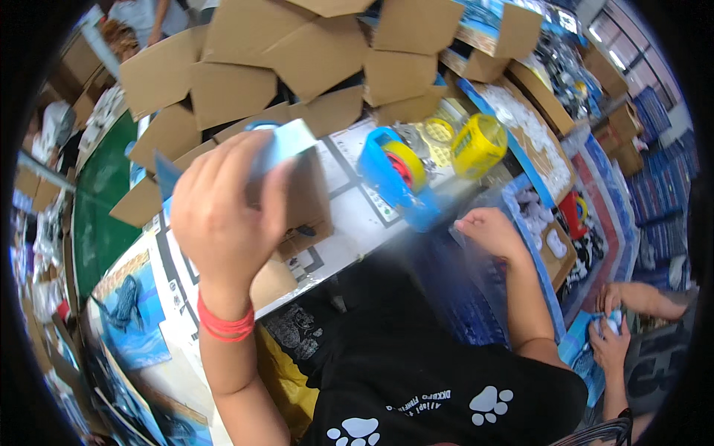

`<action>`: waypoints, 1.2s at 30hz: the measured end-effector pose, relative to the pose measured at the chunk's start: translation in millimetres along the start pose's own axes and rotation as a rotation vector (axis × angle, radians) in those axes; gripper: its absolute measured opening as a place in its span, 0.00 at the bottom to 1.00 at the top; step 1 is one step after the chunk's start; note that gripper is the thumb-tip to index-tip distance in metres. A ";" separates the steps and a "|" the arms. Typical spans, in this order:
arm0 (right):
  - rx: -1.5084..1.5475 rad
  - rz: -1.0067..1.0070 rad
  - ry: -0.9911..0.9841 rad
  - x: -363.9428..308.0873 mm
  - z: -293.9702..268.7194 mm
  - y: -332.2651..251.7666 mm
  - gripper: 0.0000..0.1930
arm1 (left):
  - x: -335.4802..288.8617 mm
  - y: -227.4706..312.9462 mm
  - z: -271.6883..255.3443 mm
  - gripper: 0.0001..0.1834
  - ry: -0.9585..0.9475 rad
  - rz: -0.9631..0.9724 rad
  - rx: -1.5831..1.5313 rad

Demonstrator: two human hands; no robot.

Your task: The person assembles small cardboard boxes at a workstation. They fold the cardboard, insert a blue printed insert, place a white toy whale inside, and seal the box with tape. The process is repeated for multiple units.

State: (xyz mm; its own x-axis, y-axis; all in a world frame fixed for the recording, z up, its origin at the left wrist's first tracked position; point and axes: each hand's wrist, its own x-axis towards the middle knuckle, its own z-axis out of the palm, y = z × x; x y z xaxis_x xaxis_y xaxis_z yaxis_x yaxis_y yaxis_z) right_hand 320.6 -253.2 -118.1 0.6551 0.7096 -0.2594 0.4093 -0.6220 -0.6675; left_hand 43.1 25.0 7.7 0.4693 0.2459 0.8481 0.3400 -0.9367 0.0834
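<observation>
My left hand [227, 197] is raised over the white table, its fingers wrapped round the edge of a cardboard box [309, 197] with light blue printed sides. Brown inner card shows beside the thumb, while the fingers hide part of the box. Off to the right, my right hand [491, 232] pinches the edge of a clear plastic bag [465, 279], which hangs blurred below it. Between my hands lies a blue tape dispenser [390, 175] with a yellow roll of tape in it. A larger yellow tape roll [480, 145] stands behind my right hand.
Open brown cartons [320, 56] crowd the table's far side. A blue-edged bin [539, 230] with small white items stands at my right. Farther right, another person's hands [613, 338] hold something small. At the left lies a blue printed sheet [137, 320] with a dark cord bundle.
</observation>
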 end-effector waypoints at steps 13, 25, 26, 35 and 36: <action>0.541 -0.576 -0.370 23.8 -1.4 -277.0 0.16 | 3.5 24.1 6.8 0.22 0.035 -0.254 0.042; 0.446 -0.245 -0.289 12.3 -0.5 -280.0 0.16 | -5.7 39.9 9.6 0.24 0.082 -0.172 0.124; 0.435 -0.227 -0.283 10.0 -1.2 -279.8 0.16 | -6.5 41.0 9.6 0.23 0.085 -0.161 0.132; 0.415 -0.124 -0.251 10.0 6.8 -256.7 0.15 | -9.1 39.7 11.6 0.17 0.097 -0.044 0.246; 0.516 -0.125 -0.332 9.7 6.6 -252.6 0.14 | -10.5 35.4 13.8 0.16 0.110 -0.017 0.299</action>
State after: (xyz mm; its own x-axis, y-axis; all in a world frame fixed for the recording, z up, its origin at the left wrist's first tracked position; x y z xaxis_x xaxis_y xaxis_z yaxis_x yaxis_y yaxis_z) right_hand 219.3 -87.0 43.4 0.3557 0.8835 -0.3050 0.0563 -0.3460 -0.9366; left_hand 61.4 -7.3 -5.4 0.3761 0.2169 0.9008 0.5790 -0.8141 -0.0457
